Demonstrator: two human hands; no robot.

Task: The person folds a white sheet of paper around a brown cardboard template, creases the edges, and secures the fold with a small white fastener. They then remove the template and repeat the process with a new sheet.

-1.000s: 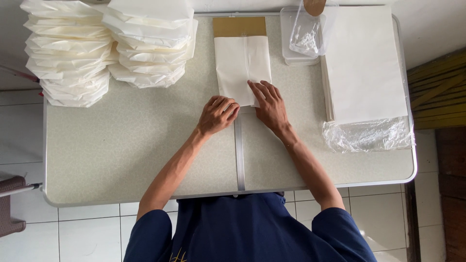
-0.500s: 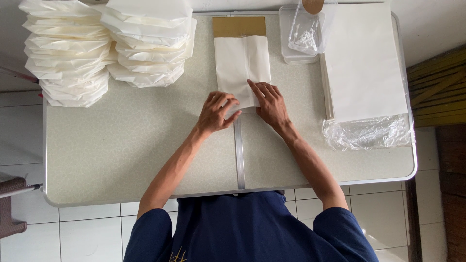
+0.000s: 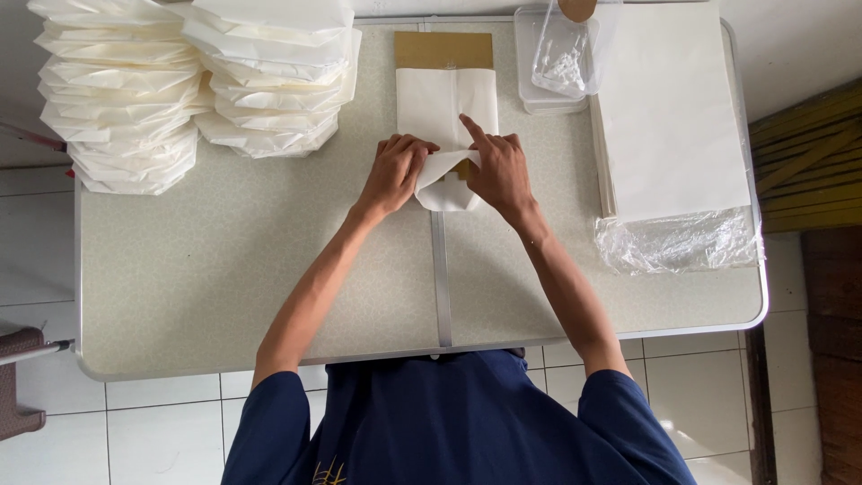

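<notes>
On speckled table (image 3: 224, 269), left hand (image 3: 395, 172), right hand (image 3: 498, 171) pinching thin white paper sheet (image 3: 444, 112)

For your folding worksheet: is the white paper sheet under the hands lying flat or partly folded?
Partly folded: the white paper sheet's near end curls up between the left hand and right hand.

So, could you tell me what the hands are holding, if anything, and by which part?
Both the left hand and right hand hold the white paper sheet by its near end, lifted and curled up off the table.
</notes>
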